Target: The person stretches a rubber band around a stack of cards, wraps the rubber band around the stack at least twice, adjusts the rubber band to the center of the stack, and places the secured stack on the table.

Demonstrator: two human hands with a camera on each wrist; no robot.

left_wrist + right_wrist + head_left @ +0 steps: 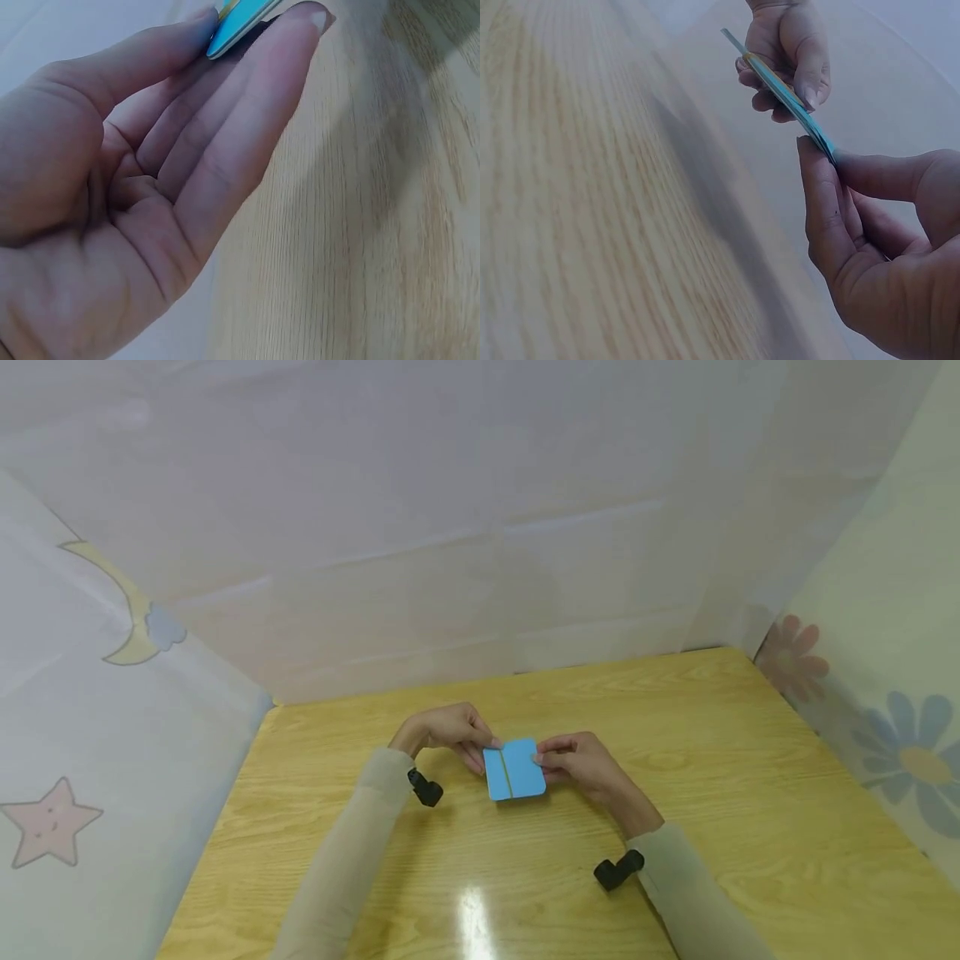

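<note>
Both hands hold a thin stack of light blue cards (525, 774) above the table, one at each side. A narrow tan rubber band (506, 774) runs round the stack near its left side. My left hand (455, 731) pinches the left edge between thumb and fingers. From the right, my right hand (585, 766) pinches the opposite edge, thumb on top. Seen edge-on in the right wrist view, the stack (791, 103) shows several thin layers that spread slightly toward the right fingertips. Only a corner of the cards (238, 26) appears in the left wrist view.
A wood-grain table (450, 877) lies beneath the hands. A pale sheet wall (450, 568) rises behind it, with printed side walls left and right. Each wrist carries a small black camera, one on the left sleeve (337, 868) and one on the right sleeve (697, 893).
</note>
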